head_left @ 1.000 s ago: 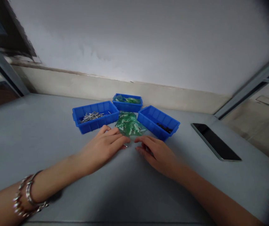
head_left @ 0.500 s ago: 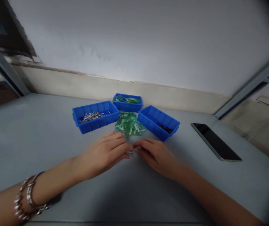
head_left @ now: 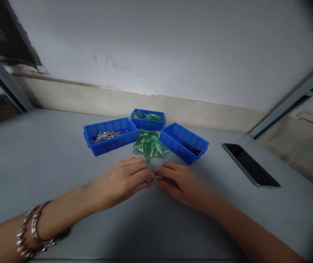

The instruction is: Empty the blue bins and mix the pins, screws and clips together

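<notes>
My left hand (head_left: 120, 180) and my right hand (head_left: 182, 182) rest low on the grey table (head_left: 35, 157), fingertips meeting. Between the fingertips both hands pinch a small silvery metal piece (head_left: 151, 179). Just beyond them lies a heap of small green plastic bags (head_left: 149, 146) with metal parts inside. Three blue bins stand behind the heap: the left bin (head_left: 109, 136) holds silvery metal pins, the back bin (head_left: 148, 119) holds green bags, and the right bin (head_left: 183, 142) holds a few dark small parts. Metal bracelets (head_left: 33, 230) circle my left wrist.
A dark phone (head_left: 251, 165) lies face up at the right of the table. A pale wall with a ledge (head_left: 156, 102) rises behind the bins. Metal frame bars (head_left: 287, 100) slant at the right and at the left.
Both hands have drawn back from the green bags toward me and come closer together. A small metal piece now shows between the fingertips.
</notes>
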Action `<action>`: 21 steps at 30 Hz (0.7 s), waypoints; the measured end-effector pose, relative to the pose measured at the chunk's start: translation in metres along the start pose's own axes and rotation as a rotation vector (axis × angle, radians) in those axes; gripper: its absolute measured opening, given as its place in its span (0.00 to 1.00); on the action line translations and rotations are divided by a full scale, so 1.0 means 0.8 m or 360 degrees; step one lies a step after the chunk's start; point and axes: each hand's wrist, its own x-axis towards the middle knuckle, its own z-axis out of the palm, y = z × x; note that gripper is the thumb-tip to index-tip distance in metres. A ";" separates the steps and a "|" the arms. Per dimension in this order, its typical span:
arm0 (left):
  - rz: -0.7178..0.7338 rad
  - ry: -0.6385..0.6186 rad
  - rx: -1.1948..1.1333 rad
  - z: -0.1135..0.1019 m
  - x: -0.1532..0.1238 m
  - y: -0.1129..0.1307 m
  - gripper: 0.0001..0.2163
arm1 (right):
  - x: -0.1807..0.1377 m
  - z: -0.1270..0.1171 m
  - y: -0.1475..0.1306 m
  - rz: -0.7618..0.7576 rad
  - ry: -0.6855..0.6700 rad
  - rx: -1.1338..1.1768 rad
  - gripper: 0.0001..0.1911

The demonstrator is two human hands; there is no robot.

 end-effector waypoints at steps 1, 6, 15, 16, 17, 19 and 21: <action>-0.0009 -0.0010 -0.0002 0.000 0.000 0.000 0.08 | 0.000 0.000 0.000 0.0005 -0.0002 0.0002 0.12; -0.0021 -0.0009 0.0037 0.000 -0.002 0.002 0.08 | -0.001 0.005 0.002 -0.0005 -0.0018 0.0009 0.14; -0.0047 -0.0036 0.0080 -0.001 0.001 0.003 0.10 | 0.001 0.006 0.000 -0.0010 0.0009 0.0013 0.13; -0.0063 -0.0045 0.0098 -0.002 0.001 0.003 0.10 | 0.002 0.007 0.000 -0.0015 0.0021 0.0009 0.13; -0.0085 -0.0058 0.0118 -0.001 0.001 0.003 0.11 | 0.002 0.007 0.001 -0.0018 0.0038 -0.0001 0.13; -0.0149 -0.0092 0.0157 -0.001 0.001 0.001 0.12 | 0.002 0.007 0.002 -0.0001 0.0063 -0.0032 0.12; -0.0210 -0.0137 0.0192 0.000 0.001 0.000 0.13 | 0.001 0.007 0.002 0.0030 0.0090 -0.0060 0.11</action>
